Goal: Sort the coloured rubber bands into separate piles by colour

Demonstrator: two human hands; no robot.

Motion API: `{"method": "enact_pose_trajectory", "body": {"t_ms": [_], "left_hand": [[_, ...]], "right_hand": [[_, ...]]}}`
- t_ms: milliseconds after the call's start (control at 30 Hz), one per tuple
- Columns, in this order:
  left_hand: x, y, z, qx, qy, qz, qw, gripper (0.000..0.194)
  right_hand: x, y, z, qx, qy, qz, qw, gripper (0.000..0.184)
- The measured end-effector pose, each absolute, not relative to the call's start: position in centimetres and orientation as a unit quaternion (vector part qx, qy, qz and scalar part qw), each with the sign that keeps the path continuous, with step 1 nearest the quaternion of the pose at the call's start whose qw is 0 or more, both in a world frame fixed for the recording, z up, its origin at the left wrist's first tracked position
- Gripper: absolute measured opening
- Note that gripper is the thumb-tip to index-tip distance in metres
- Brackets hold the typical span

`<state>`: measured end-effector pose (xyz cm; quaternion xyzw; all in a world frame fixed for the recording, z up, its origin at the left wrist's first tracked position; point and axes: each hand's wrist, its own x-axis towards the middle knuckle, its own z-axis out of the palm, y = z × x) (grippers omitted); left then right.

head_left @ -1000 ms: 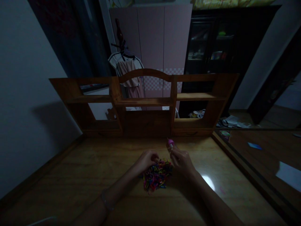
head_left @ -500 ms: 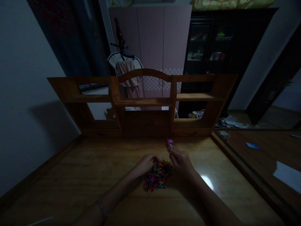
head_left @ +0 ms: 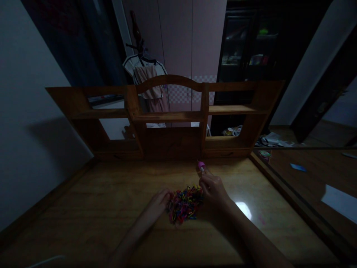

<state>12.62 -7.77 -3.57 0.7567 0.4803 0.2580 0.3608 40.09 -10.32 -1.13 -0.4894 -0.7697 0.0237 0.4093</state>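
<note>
A heap of small, bright multicoloured loops (head_left: 185,204), which look like little elastic bands, lies on the wooden desk. At its left edge my left hand (head_left: 158,201) touches the loops with bent, slightly parted fingers; no held thing shows in it. My right hand (head_left: 214,190), just right of the heap, is closed around a slim tool with a pink cap-like end (head_left: 201,165) and a pale stem. The tool points away from me and its lower part is hidden in my fist.
A wooden shelf unit (head_left: 170,118) stands along the desk's back edge. To the right, beyond a raised wooden edge, lie a blue card (head_left: 298,167) and a white sheet (head_left: 340,203). Light glares on the desk (head_left: 243,211). A white cord (head_left: 47,260) lies at front left.
My left hand has shifted left, from the heap's upper side to its left edge. The heap looks more spread out. My right hand keeps its grip; the view has tilted slightly down.
</note>
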Motion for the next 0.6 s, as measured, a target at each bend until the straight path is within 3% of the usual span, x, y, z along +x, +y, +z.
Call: {"method": "enact_pose_trajectory", "body": {"t_ms": [167, 367, 467, 600], "left_hand": [[13.9, -10.3, -3.1, 0.746, 0.464, 0.293, 0.377, 0.034], [12.2, -11.6, -3.6, 0.699, 0.548, 0.362, 0.284, 0.026], [11.8, -12.2, -3.9, 0.646, 0.571, 0.430, 0.267, 0.032], [11.5, -13.2, -4.2, 0.567, 0.569, 0.473, 0.362, 0.039]], "right_hand": [[39.8, -10.5, -1.0, -0.484, -0.772, 0.023, 0.412, 0.020], [39.6, -10.5, -1.4, -0.469, -0.786, 0.042, 0.401, 0.019], [39.3, -10.4, -1.2, -0.468, -0.784, 0.056, 0.404, 0.019], [38.2, -11.9, 2.2, -0.475, -0.705, 0.137, 0.508, 0.017]]}}
